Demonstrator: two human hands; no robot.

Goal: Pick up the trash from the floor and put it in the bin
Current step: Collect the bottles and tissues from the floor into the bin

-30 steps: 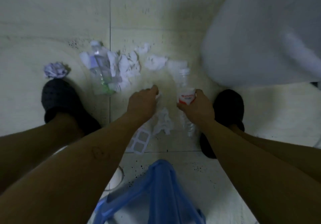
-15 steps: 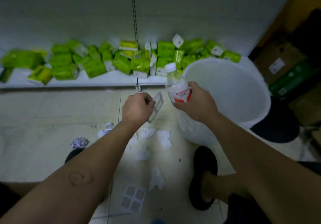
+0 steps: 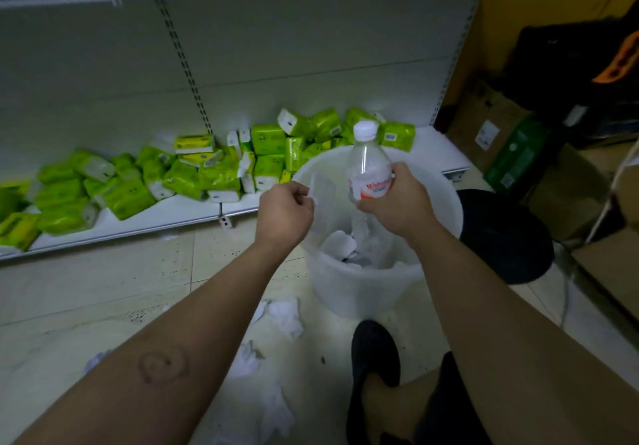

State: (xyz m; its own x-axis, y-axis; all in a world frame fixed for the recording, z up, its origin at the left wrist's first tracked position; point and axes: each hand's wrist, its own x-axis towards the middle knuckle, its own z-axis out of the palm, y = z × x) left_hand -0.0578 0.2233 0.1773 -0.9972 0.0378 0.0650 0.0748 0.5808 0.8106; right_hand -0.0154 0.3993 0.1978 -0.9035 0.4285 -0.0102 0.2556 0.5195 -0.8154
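A white round bin [image 3: 349,292] stands on the floor with crumpled paper inside. Over its opening my right hand [image 3: 397,199] holds an upright clear plastic bottle [image 3: 368,164] with a white cap and a red-and-white label. My left hand [image 3: 285,211] is over the bin's left rim and pinches a thin clear plastic piece [image 3: 323,190]. White crumpled paper scraps [image 3: 285,316] lie on the tiled floor in front of the bin, with more scraps [image 3: 273,413] nearer to me.
A low white shelf [image 3: 138,223] along the wall carries several green tissue packs [image 3: 193,175]. A black round object [image 3: 505,237] sits right of the bin, with cardboard boxes [image 3: 491,126] behind it. My black shoe [image 3: 375,354] is just in front of the bin.
My view rose from the floor to the bin. Both hands lifted the bottle and the plastic piece from the floor and moved them over the bin's opening.
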